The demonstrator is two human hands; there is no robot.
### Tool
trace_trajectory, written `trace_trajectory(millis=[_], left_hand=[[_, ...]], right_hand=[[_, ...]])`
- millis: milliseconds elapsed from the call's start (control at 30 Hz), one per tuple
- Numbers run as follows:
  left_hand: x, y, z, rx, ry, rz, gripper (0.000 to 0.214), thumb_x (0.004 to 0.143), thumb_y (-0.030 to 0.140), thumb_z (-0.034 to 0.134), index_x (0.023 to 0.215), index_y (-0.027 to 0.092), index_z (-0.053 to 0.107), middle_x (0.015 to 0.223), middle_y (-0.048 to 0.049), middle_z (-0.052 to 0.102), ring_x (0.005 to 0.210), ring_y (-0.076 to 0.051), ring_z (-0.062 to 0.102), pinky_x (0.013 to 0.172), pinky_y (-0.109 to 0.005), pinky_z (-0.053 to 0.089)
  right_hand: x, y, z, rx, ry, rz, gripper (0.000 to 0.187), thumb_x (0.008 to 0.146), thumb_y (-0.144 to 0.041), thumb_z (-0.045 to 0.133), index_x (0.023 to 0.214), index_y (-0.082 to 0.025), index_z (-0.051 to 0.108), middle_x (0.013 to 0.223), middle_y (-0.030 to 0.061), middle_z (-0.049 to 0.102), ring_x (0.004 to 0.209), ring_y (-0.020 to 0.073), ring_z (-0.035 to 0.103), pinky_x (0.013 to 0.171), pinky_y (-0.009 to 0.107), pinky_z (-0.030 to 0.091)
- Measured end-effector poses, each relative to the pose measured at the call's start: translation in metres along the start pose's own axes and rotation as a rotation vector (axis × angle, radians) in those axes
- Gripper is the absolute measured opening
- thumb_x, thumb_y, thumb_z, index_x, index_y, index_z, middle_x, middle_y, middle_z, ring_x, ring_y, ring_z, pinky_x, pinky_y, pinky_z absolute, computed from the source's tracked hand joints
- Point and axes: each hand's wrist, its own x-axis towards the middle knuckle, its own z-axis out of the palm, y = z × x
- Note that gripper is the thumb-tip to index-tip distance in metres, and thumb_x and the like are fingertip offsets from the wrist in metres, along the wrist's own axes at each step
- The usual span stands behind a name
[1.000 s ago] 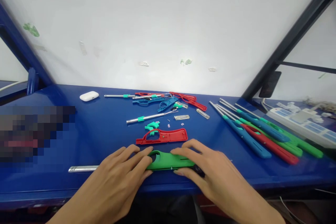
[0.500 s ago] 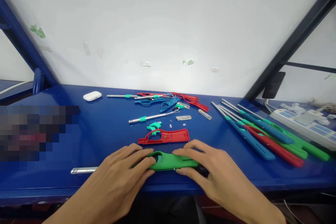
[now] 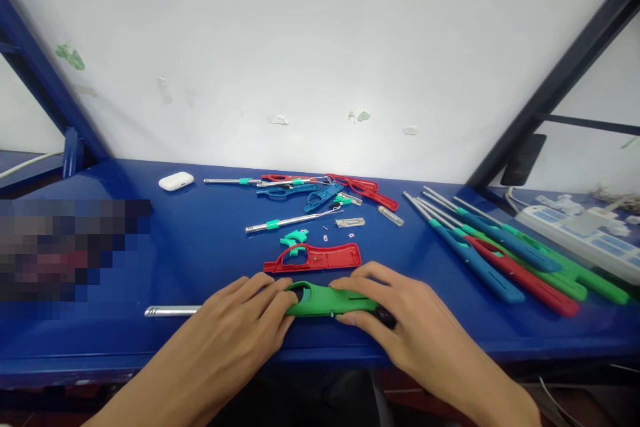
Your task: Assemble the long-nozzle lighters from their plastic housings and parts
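Observation:
A green long-necked lighter (image 3: pixel 320 301) lies level at the front of the blue table, its metal tube pointing left. Around its trigger end my left hand (image 3: pixel 245 317) is closed, fingers at the trigger opening. My right hand (image 3: pixel 400 307) grips the handle between thumb and fingers. A small black piece (image 3: pixel 385 315) shows under the right palm; its kind is unclear. Just behind the lighter is an open red handle half (image 3: pixel 325 259). Green trigger pieces (image 3: pixel 294 239) and a metal tube with wire (image 3: pixel 283 222) lie farther back.
Several whole lighters (image 3: pixel 500 260) lie on the right, beside a white power strip (image 3: pixel 580 233). Blue handle halves (image 3: pixel 323 197), red halves (image 3: pixel 370 192) and clear fuel tanks (image 3: pixel 350 222) are at the back. A white case (image 3: pixel 176 181) sits back left. The white wall (image 3: pixel 320 47) rises behind.
The green lighter's tube has shifted slightly right and up in view, and lies more level. My left fingers have curled closer at the trigger opening. My right hand keeps its grip.

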Motion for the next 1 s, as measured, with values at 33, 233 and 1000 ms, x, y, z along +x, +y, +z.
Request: trace_trajectory(millis=[33,233,1000], left_hand=[[-0.001,-0.001,0.0,-0.008,-0.008,0.006,0.035,0.102,0.002,0.04,0.108,0.021,0.068,0.108,-0.0049,0.079,0.093,-0.023,0.074,0.089,-0.034,0.057],[-0.004,-0.002,-0.002,-0.02,-0.037,0.001,0.036,0.096,-0.002,0.044,0.109,0.022,0.068,0.112,-0.005,0.079,0.098,-0.023,0.075,0.093,-0.034,0.058],[-0.016,0.001,0.008,-0.032,-0.018,-0.044,0.052,0.093,-0.003,0.037,0.13,0.017,0.068,0.127,-0.0057,0.078,0.109,-0.027,0.075,0.095,-0.044,0.06]], right_hand=[[0.0,0.0,0.0,0.003,0.0,0.002,0.025,0.105,-0.035,0.066,0.129,-0.038,0.071,0.123,0.0002,0.071,0.097,0.0208,0.075,0.094,0.035,0.057],[-0.002,0.002,0.001,-0.009,0.012,0.03,0.026,0.103,-0.037,0.069,0.129,-0.039,0.072,0.121,-0.0009,0.071,0.093,0.02,0.074,0.093,0.035,0.058],[-0.006,0.007,0.004,-0.143,0.019,-0.011,0.032,0.106,-0.037,0.063,0.138,-0.04,0.065,0.132,0.0001,0.067,0.104,0.0233,0.075,0.093,0.041,0.06]])
